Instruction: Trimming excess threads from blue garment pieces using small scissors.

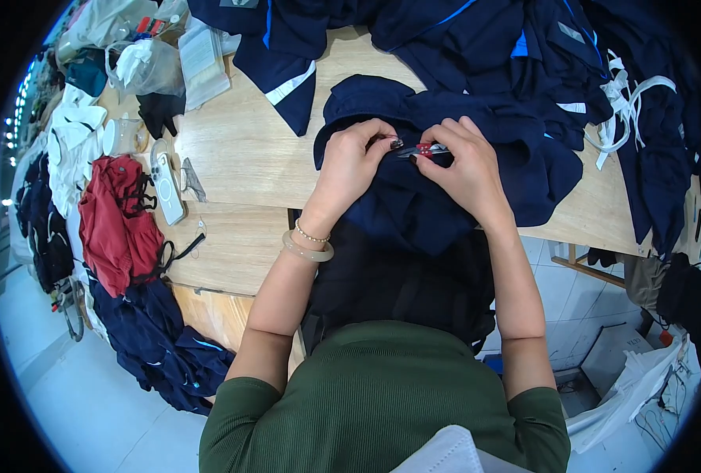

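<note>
A navy garment (429, 201) lies bunched over the table edge in front of me and hangs toward my lap. My left hand (355, 156) is closed in a pinch on its cloth near a seam; the exact bit between the fingertips is too small to tell. In my right hand (464, 162) is a small pair of thread snips (425, 149), red with metal blades. The blades point left, close to my left fingertips. Part of the snips is hidden by my right fingers.
More navy garments (484, 51) with blue piping and pale strips cover the far side of the wooden table (240, 158). At left lie a red garment (118, 221), a white phone (167, 188), a clear cup (123, 135) and plastic bags (147, 67). White straps (624, 106) lie at right.
</note>
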`<state>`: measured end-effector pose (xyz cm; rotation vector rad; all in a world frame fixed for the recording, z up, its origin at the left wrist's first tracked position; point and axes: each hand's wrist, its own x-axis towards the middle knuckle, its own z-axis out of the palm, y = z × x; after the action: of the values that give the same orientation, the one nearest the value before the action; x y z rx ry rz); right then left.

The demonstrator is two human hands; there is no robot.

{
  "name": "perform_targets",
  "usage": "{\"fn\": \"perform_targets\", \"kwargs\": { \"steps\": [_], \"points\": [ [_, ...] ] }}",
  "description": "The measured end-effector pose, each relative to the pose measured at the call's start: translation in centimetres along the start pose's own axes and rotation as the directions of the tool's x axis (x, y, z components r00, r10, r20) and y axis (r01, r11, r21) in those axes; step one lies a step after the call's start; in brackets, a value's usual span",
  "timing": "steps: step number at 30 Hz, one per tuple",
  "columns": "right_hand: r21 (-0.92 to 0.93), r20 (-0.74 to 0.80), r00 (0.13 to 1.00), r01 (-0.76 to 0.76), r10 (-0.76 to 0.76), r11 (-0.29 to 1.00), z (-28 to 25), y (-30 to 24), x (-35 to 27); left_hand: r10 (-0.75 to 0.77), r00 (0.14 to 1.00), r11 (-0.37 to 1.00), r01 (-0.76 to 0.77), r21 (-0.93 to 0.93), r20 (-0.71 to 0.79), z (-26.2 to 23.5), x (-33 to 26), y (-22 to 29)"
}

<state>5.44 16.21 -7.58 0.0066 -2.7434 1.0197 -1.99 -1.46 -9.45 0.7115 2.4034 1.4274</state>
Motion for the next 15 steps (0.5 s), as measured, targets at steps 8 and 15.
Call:
{"fn": "perform_targets", "kwargs": {
  "steps": [8, 15],
  "points": [
    [0.052, -0.048, 0.996, -0.073, 0.075, 0.996, -0.1, 0.8, -0.6, -0.115, 0.983, 0.936, 0.057, -0.347, -0.146, 0.2, -0.4, -1.0],
    [0.06, -0.03, 0.997, -0.068, 0.07, 0.996, 0.3, 0.7, -1.3, -0.106, 0.971, 0.939, 0.026, -0.342, -0.216, 0.4, -1.0, -1.9]
  ]
}}
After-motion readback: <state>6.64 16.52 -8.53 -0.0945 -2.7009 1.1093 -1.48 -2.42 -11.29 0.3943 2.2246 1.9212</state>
